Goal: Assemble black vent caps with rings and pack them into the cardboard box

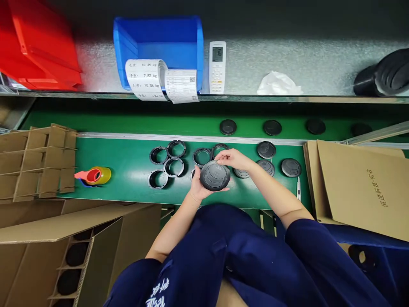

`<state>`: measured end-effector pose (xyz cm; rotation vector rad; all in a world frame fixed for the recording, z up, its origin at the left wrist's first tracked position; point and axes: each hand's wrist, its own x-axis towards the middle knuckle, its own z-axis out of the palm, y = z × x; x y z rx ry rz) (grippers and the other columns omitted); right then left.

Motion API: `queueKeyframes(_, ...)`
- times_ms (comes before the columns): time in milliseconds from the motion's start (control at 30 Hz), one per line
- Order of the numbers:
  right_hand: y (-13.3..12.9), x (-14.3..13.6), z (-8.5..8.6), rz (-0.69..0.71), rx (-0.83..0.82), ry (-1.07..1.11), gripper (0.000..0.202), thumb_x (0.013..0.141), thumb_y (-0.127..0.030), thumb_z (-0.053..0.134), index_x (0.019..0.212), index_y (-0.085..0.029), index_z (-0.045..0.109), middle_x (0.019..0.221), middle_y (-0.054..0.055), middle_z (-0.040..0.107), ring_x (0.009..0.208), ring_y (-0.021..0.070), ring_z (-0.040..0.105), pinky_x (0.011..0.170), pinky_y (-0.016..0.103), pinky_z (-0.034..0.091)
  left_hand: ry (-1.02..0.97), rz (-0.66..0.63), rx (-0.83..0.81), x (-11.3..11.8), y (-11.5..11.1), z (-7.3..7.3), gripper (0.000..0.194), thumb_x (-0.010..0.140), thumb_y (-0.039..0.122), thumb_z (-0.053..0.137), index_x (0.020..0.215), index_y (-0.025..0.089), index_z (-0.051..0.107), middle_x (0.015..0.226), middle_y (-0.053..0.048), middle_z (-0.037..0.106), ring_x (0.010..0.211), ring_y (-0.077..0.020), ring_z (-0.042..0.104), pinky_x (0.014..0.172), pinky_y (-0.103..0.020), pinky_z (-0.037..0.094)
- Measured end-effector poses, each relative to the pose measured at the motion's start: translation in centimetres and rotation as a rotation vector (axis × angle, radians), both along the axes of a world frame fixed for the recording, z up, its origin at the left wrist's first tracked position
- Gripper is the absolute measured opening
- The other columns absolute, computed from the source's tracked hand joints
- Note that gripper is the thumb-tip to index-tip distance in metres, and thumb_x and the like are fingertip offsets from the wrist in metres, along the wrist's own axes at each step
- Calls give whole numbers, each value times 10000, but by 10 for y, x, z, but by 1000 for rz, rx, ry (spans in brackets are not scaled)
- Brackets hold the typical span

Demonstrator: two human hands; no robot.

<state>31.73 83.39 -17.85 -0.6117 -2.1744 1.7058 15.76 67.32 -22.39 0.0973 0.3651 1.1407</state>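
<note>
A round black air vent [215, 176] with curved slats lies face up in my left hand [198, 187], whose fingers wrap under and around it. My right hand [234, 159] pinches at the vent's upper rim, thumb and fingers together. Black plastic rings [174, 167] stand in a cluster to the left on the green bench. More rings [202, 157] sit just behind the held vent, partly covered by it and my hands. To the right, several similar black vents [266, 149] rest on the bench, one [242, 173] partly hidden under my right forearm.
Cardboard dividers [51, 162] and a yellow tape roll [104, 175] are on the left, above an open carton [128, 238]. Flat cardboard [361, 183] and a pen-like tool [298, 188] lie right. The shelf holds a blue bin [159, 51], labels [145, 79] and a remote [217, 68].
</note>
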Motion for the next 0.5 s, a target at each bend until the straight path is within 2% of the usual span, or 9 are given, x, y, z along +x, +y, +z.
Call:
queueKeyframes(100, -31, 25, -3, -347, 228, 203, 341, 953, -405, 587, 1114, -141, 730, 1028, 102, 630, 922, 158, 582, 776, 276, 484, 30, 117, 22, 24, -2, 9, 950, 726, 794, 695, 1438, 183, 543, 1601, -141, 337, 1483, -480, 223, 1108, -739, 249)
queueKeyframes(167, -51, 39, -5, -462, 399, 277, 307, 996, -378, 552, 1115, -171, 746, 1091, 111, 605, 1064, 183, 552, 900, 328, 477, 43, 187, 57, 38, -5, 15, 899, 767, 796, 655, 1433, 202, 548, 1611, -96, 331, 1521, -421, 168, 1150, -710, 219)
queueKeyframes(233, -67, 51, -9, -479, 564, 280, 296, 1019, -361, 534, 1120, -206, 764, 1158, 112, 591, 1147, 205, 502, 984, 376, 445, 53, 222, 83, 50, -9, 19, 890, 771, 800, 647, 1428, 207, 550, 1603, -83, 347, 1539, -376, 141, 1174, -687, 196)
queueKeyframes(333, -78, 61, -15, -443, 765, 234, 312, 1028, -370, 522, 1186, -257, 766, 1277, 108, 558, 1192, 243, 420, 962, 393, 453, 58, 255, 78, 62, -15, 25, 851, 741, 774, 699, 1377, 219, 589, 1550, -77, 427, 1524, -360, 203, 1189, -660, 199)
queueKeyframes(400, -78, 64, -18, -404, 834, 211, 330, 1034, -393, 507, 1182, -261, 771, 1324, 102, 540, 1227, 264, 377, 999, 420, 442, 61, 292, 68, 68, -19, 28, 728, 761, 727, 717, 1286, 229, 639, 1486, -65, 497, 1495, -360, 277, 1186, -649, 219)
queueKeyframes(500, -74, 66, -22, -343, 834, 199, 381, 1051, -425, 459, 1134, -237, 780, 1344, 101, 527, 1267, 271, 354, 1088, 462, 389, 47, 319, 71, 75, -22, 31, 601, 808, 678, 706, 1188, 214, 668, 1424, -66, 545, 1455, -348, 356, 1190, -622, 243)
